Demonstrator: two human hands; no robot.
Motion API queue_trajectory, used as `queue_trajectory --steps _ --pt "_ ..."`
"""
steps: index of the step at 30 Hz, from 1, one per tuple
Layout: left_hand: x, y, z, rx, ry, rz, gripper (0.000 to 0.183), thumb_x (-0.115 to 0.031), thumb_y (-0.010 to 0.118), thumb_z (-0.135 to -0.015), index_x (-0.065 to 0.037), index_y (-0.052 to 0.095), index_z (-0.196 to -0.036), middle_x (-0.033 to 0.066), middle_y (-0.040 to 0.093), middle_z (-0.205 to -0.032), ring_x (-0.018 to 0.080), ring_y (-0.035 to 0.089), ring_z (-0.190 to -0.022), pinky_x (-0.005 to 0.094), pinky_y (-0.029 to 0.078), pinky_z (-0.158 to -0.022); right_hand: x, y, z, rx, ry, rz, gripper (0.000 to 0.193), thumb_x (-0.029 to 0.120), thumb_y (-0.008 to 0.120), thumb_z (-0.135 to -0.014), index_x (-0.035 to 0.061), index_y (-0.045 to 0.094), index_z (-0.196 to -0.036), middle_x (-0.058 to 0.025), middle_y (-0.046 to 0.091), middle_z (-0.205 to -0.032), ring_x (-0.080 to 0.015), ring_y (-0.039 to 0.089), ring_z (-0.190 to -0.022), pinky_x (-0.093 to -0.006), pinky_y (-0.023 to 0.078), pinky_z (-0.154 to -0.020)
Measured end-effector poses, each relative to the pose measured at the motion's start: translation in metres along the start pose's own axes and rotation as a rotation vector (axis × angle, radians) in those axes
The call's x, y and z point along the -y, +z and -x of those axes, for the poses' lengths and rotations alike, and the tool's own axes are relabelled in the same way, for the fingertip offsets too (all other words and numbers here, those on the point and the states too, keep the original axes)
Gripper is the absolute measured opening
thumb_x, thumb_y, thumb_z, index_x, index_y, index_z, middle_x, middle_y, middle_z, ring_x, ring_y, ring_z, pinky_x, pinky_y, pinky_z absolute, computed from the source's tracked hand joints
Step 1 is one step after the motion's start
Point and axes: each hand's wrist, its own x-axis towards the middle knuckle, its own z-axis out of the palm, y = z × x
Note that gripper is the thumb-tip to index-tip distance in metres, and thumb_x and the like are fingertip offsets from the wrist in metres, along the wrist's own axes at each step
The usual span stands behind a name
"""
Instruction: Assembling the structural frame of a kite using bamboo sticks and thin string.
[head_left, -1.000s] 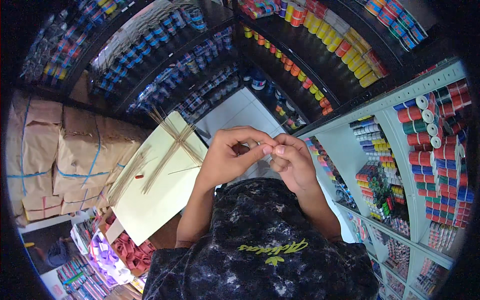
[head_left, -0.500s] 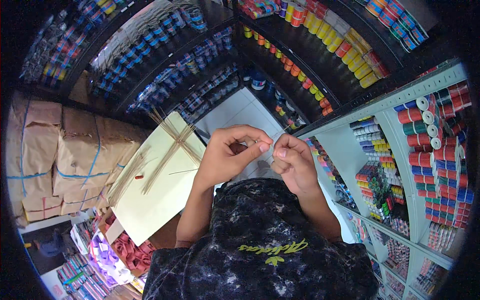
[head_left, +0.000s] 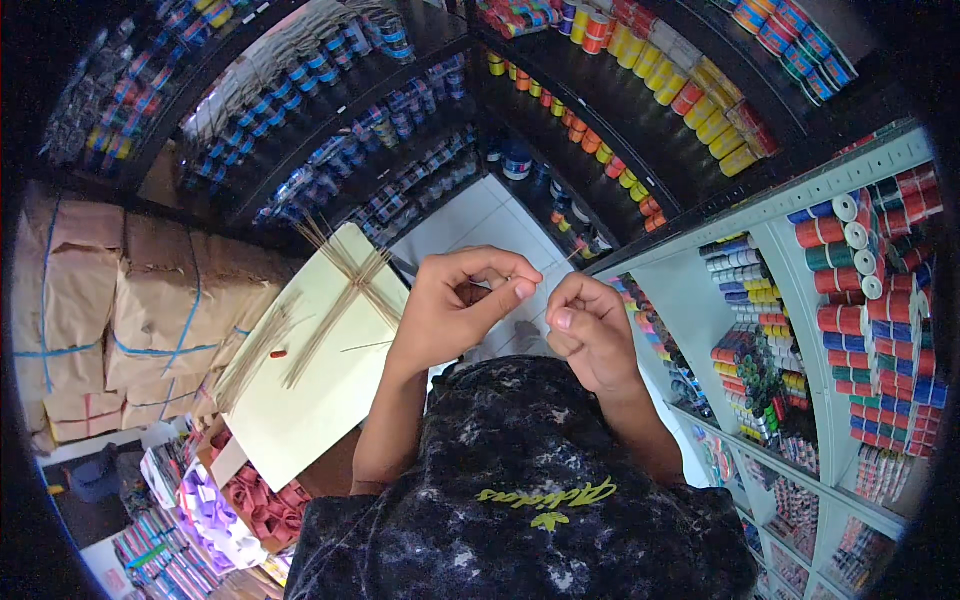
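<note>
In front of my chest, my left hand (head_left: 455, 305) is closed, thumb and forefinger pinched together on a thin straw-coloured stick. A length of the stick (head_left: 368, 346) shows on the far side of my left wrist; the hand hides the middle. My right hand (head_left: 597, 335) is closed too, thumb against the curled fingers, a short gap from the left fingertips. Whatever it holds is too fine to make out. To the left, a pale yellow board (head_left: 310, 405) carries crossed bundles of thin sticks (head_left: 358, 285) and a small red object (head_left: 278, 354).
Brown paper-wrapped packages (head_left: 160, 310) tied with blue string are stacked at the left. Dark shelves (head_left: 400, 140) of spools curve along the back. A pale metal rack (head_left: 790, 270) of coloured rolls stands close on my right. Red and purple ribbon-like pieces (head_left: 265, 505) lie below the board.
My right hand has moved slightly right and down, widening the gap between the fingertips. My left hand keeps its pinch almost in place.
</note>
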Motion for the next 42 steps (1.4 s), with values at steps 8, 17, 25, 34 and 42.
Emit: queue_trajectory --steps 8,17,25,34,42 --pt "-0.005 -0.004 0.001 0.019 -0.069 0.010 0.013 -0.005 0.072 -0.092 0.002 0.072 -0.103 0.0025 0.070 -0.089 0.0050 0.060 -0.077 0.0214 0.046 -0.067 -0.001 -0.003 0.001 -0.100 -0.042 0.078 0.009 0.002 0.063 -0.092 0.0028 0.057 -0.086 0.0070 0.048 -0.065 0.0015 0.033 -0.050 -0.0204 0.021 -0.044" --pt "0.000 -0.005 -0.002 0.057 -0.011 0.071 0.008 -0.001 0.069 -0.092 0.001 0.070 -0.099 -0.0067 0.059 -0.076 -0.0012 0.047 -0.065 0.0175 0.034 -0.056 -0.010 -0.003 -0.001 -0.261 -0.243 0.401 0.010 0.006 0.068 -0.093 0.0034 0.060 -0.087 0.0093 0.049 -0.064 0.0030 0.038 -0.056 -0.0183 0.025 -0.051" --pt "-0.004 -0.002 -0.002 0.054 -0.041 0.054 0.009 -0.005 0.071 -0.091 0.001 0.069 -0.097 -0.0004 0.066 -0.080 0.0022 0.054 -0.065 0.0197 0.041 -0.056 -0.016 -0.003 -0.003 -0.329 -0.277 0.425 0.010 0.005 0.068 -0.093 0.0032 0.061 -0.087 0.0103 0.049 -0.065 0.0032 0.037 -0.058 -0.0180 0.025 -0.052" --pt "0.002 0.002 -0.001 0.019 -0.003 0.069 0.012 -0.008 0.072 -0.091 0.001 0.070 -0.099 0.0004 0.065 -0.076 0.0030 0.054 -0.061 0.0196 0.041 -0.051 -0.014 0.004 -0.004 -0.298 -0.242 0.483 0.008 0.008 0.069 -0.093 0.0033 0.065 -0.089 0.0116 0.048 -0.065 0.0034 0.036 -0.059 -0.0179 0.024 -0.052" --pt "0.003 0.002 -0.001 0.014 0.007 0.061 0.013 -0.010 0.073 -0.093 0.000 0.071 -0.100 0.0004 0.067 -0.077 0.0013 0.053 -0.060 0.0185 0.039 -0.050 -0.013 0.010 -0.005 -0.278 -0.240 0.503 0.007 0.009 0.070 -0.094 0.0023 0.068 -0.092 0.0114 0.049 -0.065 0.0033 0.037 -0.059 -0.0182 0.025 -0.052"
